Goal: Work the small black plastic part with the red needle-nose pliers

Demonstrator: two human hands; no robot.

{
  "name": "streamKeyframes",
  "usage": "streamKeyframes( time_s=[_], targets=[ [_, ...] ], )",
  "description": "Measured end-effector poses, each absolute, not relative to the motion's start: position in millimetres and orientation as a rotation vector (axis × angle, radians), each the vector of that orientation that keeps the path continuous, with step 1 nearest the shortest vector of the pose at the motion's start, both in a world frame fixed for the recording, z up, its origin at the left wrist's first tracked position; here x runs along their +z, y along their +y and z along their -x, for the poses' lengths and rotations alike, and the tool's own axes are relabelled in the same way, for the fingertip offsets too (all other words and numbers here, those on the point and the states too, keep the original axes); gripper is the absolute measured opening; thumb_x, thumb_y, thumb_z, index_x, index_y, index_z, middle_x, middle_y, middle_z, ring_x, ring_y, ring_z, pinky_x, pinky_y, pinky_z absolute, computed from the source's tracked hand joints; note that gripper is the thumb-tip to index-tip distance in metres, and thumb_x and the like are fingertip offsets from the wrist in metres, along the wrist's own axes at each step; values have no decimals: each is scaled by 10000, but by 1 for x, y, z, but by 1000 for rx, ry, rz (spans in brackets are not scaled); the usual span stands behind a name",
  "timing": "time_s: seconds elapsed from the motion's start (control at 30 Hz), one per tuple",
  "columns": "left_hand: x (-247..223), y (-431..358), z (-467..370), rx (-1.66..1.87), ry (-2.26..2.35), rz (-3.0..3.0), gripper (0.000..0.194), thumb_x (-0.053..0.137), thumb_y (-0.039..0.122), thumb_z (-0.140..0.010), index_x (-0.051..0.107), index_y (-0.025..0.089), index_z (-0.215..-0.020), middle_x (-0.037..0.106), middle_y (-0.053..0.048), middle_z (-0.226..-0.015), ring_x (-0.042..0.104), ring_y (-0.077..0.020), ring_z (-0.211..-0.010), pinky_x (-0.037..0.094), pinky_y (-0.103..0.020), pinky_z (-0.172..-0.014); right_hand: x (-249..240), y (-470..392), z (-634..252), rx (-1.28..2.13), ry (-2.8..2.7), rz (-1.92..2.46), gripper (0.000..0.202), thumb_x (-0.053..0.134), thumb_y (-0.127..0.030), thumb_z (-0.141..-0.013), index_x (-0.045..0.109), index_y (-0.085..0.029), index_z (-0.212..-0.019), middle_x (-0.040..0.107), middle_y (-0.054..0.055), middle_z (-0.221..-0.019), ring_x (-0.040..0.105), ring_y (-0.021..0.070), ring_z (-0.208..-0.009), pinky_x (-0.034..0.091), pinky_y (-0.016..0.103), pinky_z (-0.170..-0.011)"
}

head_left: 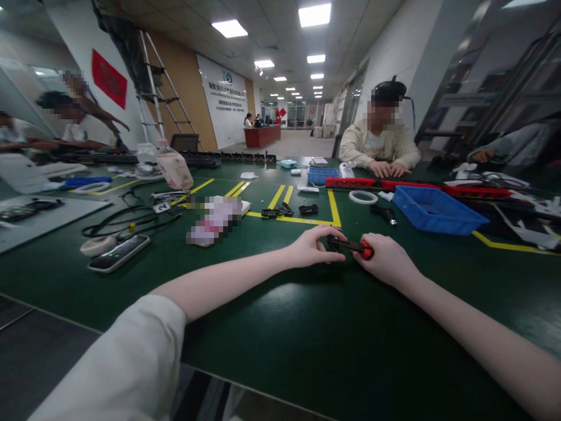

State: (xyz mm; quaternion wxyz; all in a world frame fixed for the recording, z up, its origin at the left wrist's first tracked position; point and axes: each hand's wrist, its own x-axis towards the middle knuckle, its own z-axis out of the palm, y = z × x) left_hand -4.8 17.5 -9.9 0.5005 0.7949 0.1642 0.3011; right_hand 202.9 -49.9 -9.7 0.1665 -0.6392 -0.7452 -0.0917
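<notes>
Within your left hand (308, 247), a small black part (333, 243) is being held | your right hand (386, 258), just beside it, is gripping a red-handled tool (367, 250) | loose holding could be letting the part twist away

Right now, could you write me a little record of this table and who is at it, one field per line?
Left hand: thumb and fingers around a black piece
Right hand: gripping a tool with a red handle, its dark end toward the left hand
Table: green, marked with yellow tape
Beyond the hands: small black parts
Left side: phone, bottle
Right side: blue bin
Across: a person, both hands low at the table
</notes>
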Motion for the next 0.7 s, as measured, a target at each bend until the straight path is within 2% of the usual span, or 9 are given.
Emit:
streamKeyframes(
  time_s=[0.2,0.5,0.7],
  targets=[
    [-6,15,6,702,411,-1942,408,762,209,-723,589,137,-1086,544,-132,-1282,591,-3,-529,457,-129,-450,-9,-50,-203,-233,-2126,1841,153,534,-344,-752,443,-235,-696,572,52,-722,535,215,-701,398,329,-642],
    [-11,18,9,707,365,-2101,392,733,247,-766,578,158,-1115,406,-153,-1379,567,5,-546,524,-185,-522,-11,-48,-204,-193,-2123,1818,164,515,-358,-737,435,-239,-658,566,39,-689,523,199,-659,386,317,-588],
    [-10,18,10,718,346,-2118,385,720,301,-779,574,155,-1104,461,-129,-1308,554,-11,-565,512,-196,-532,-11,-48,-206,-161,-2118,1765,156,508,-374,-721,446,-246,-656,588,54,-697,533,228,-676,392,347,-593]
  ],
)
